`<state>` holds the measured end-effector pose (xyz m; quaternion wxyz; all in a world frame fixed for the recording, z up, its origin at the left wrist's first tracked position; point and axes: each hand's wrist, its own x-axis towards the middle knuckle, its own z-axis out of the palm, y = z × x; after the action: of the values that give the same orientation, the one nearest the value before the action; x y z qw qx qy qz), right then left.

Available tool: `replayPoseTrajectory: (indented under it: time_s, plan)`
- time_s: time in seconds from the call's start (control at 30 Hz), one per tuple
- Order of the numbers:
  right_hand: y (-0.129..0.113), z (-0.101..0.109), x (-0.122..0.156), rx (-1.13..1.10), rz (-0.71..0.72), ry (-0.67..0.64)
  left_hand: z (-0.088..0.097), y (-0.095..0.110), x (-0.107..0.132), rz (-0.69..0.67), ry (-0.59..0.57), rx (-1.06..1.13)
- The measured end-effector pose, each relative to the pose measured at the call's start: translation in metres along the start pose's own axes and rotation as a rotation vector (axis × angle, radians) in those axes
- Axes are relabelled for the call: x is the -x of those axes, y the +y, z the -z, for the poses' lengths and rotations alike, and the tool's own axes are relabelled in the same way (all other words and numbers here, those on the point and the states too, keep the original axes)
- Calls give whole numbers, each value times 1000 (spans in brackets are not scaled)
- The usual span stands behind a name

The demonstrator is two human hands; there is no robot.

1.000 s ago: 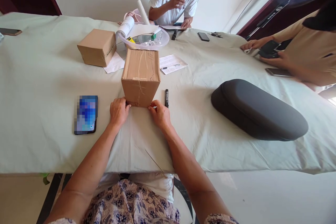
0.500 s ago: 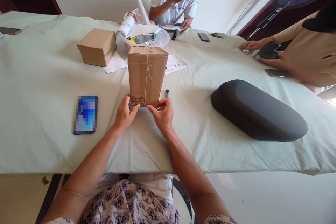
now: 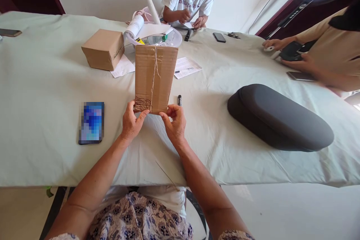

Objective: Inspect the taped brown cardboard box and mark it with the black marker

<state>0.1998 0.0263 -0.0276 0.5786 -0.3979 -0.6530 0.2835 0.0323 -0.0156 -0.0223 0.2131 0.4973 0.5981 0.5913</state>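
Observation:
A brown cardboard box [image 3: 154, 77] tied with thin twine is tipped up on the table [image 3: 50, 71], its underside facing me. My left hand [image 3: 131, 122] grips its lower left corner, fingers curled by the bundle of twine there. My right hand [image 3: 176, 120] pinches the lower right corner between thumb and fingers. A black marker [image 3: 179, 100] lies just right of the box.
A phone [image 3: 92, 122] lies left of my hands and a dark grey case [image 3: 278, 118] lies to the right. A second cardboard box [image 3: 103, 49], papers [image 3: 187, 67] and a clear bowl [image 3: 176, 37] stand behind. Two other people sit at the far and right sides.
The box has been tipped back from standing on its base, so its underside with the twine now faces me. Both hands shifted from the base to its lower corners.

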Motion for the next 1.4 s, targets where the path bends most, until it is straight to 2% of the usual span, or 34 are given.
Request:
replayPoseTrajectory:
  time_s: [0.17, 0.27, 0.4, 0.53, 0.77, 1.0, 1.2, 1.4]
  plan:
    - [-5, 0, 1, -43, 9, -63, 2, -1, -4, -18, 45, 82]
    - [-9, -1, 1, -60, -22, -116, 5, -2, -5, -26, 62, 46]
    - [-14, -2, 3, -51, -45, -203, 9, 1, -6, -79, 28, 11]
    - [-15, -5, 7, -69, -41, -269, 11, 1, -7, -93, 66, -111]
    - [-13, -6, 10, -64, -36, -292, 10, 8, -6, -126, 48, -203]
    - [-13, -6, 10, -58, 17, -300, 9, 12, -2, -103, 117, -266]
    - [-11, -6, 12, -19, 31, -379, 5, 12, 0, -88, 76, -238]
    - [-11, -7, 10, 78, 3, -432, 2, 10, 2, 10, 59, -239]
